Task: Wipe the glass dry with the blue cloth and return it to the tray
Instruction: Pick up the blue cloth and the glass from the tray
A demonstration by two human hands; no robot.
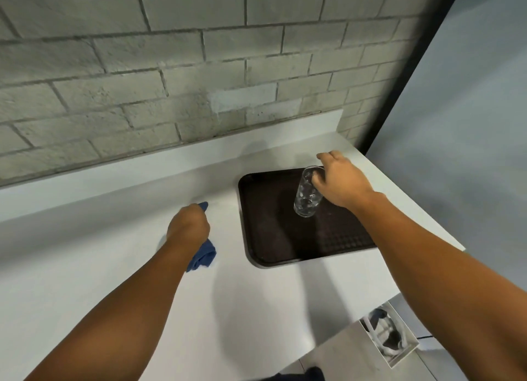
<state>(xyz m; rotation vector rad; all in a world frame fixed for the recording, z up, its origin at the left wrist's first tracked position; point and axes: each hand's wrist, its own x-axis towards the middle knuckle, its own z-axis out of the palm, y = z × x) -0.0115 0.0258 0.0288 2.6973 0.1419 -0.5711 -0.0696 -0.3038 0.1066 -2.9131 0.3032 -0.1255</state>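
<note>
A clear drinking glass point(306, 194) stands on the dark brown tray point(273, 238), leaning slightly. My right hand point(342, 181) is wrapped around its upper part near the rim. To the left of the tray, my left hand point(189, 224) is closed on the bunched blue cloth point(204, 256), held on or just above the white counter. One tip of the cloth pokes out beyond the knuckles, and the rest hangs out under the wrist.
The white counter point(114, 252) runs along a grey brick wall point(171, 67) with a low white upstand. The tray sits near the counter's right end, beside a pale panel with a black edge point(413, 81). A photo print point(389, 338) lies below the counter's front right corner.
</note>
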